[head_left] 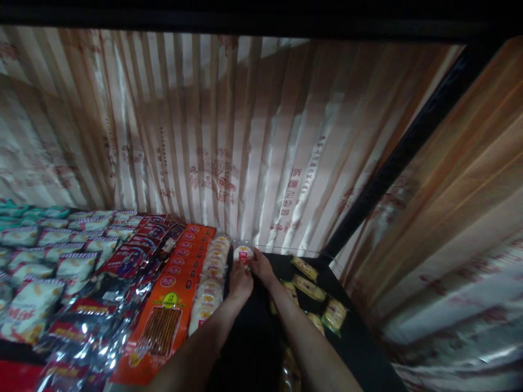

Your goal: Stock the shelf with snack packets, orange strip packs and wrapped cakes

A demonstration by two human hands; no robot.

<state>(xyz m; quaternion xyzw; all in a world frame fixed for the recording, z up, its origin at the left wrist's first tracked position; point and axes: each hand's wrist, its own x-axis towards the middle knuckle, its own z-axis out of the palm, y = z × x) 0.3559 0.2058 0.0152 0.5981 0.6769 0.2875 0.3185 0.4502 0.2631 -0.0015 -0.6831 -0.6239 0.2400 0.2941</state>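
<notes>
A round white snack pack (242, 252) in clear wrap, with a red and yellow label, is at the back edge of the dark shelf. My left hand (240, 280) grips its near side with closed fingers. From the right, my right hand (260, 265) has its fingers closed on the same pack. Just left of it runs a row of similar white round packs (216, 258), overlapping one another. Both forearms reach forward from the bottom of the view.
Orange stick-snack packs (171, 294), dark shiny packs (98, 316) and white snack bags (35, 307) fill the left. Several yellow wrapped snacks (309, 287) lie scattered on the right of the shelf (359, 348). A pleated curtain (253, 136) and black post (384, 158) stand behind.
</notes>
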